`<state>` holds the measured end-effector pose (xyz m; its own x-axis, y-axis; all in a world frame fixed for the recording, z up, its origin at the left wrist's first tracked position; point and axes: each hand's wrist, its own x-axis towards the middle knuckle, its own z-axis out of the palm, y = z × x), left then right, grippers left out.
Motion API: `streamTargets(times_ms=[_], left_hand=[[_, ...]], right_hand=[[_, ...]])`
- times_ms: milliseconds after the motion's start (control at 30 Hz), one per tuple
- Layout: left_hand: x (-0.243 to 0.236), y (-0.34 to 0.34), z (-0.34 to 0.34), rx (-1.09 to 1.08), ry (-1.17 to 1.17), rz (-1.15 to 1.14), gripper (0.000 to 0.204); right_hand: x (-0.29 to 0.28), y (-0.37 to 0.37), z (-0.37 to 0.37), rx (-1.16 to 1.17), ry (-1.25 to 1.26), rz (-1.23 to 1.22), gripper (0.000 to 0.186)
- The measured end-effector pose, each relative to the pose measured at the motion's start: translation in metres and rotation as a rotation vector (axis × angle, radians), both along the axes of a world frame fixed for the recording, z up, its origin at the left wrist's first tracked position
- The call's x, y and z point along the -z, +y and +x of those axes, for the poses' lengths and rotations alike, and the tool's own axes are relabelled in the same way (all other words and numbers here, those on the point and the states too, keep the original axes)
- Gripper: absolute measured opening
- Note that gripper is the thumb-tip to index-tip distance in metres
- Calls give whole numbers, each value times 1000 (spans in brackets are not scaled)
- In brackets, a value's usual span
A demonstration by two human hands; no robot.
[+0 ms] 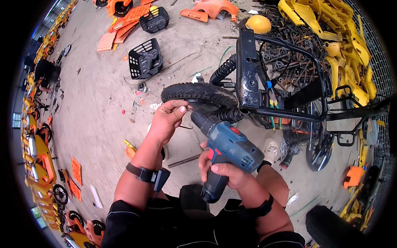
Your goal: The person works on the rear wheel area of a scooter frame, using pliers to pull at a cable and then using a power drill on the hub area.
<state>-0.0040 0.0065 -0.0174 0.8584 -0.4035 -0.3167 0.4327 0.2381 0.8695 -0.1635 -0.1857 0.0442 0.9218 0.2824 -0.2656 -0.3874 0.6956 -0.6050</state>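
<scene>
My right hand [225,169] is wrapped round the grip of a blue and black cordless drill [233,142] with red buttons. The drill's chuck points up and left, toward the wheel. Just beyond the chuck, my left hand [168,118] is closed in a pinch; what its fingertips hold, if anything, is too small to make out. A black knobbly-tyred wheel [200,91] lies behind both hands, attached to a black scooter frame [248,82]. Two coil shock absorbers [225,69] join near the wheel, one partly behind the drill.
A black basket [144,60] with a second power tool stands beyond the wheel. Orange panels [124,22] lie farther back. At the right are a heap of rusty metal parts [285,53] and yellow body panels [359,53]. Another person [45,72] crouches far left near a row of scooters [39,153].
</scene>
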Motion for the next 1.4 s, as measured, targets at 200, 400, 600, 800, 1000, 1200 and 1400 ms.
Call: streamTargets(times_ms=[200, 400, 600, 800, 1000, 1200, 1400], left_hand=[[-3, -9, 0, 33, 23, -78, 18], [-4, -21, 0, 54, 39, -132, 20], [-3, -26, 0, 72, 44, -139, 21], [-5, -39, -1, 52, 130, -228, 24], [3, -44, 3, 53, 260, -384, 24], [5, -48, 1, 17, 393, -486, 22], [-9, -56, -3, -54, 428, -370, 22]], right_hand=[[10, -16, -1, 70, 76, -61, 60], [6, -18, -6, 132, 18, -180, 55], [2, -25, -4, 110, 144, -132, 45], [12, -24, -12, 159, 67, -182, 45], [7, -25, -10, 254, 90, -105, 48], [7, -24, -18, 215, 38, -191, 45], [3, -18, -23, 160, -26, -356, 46]])
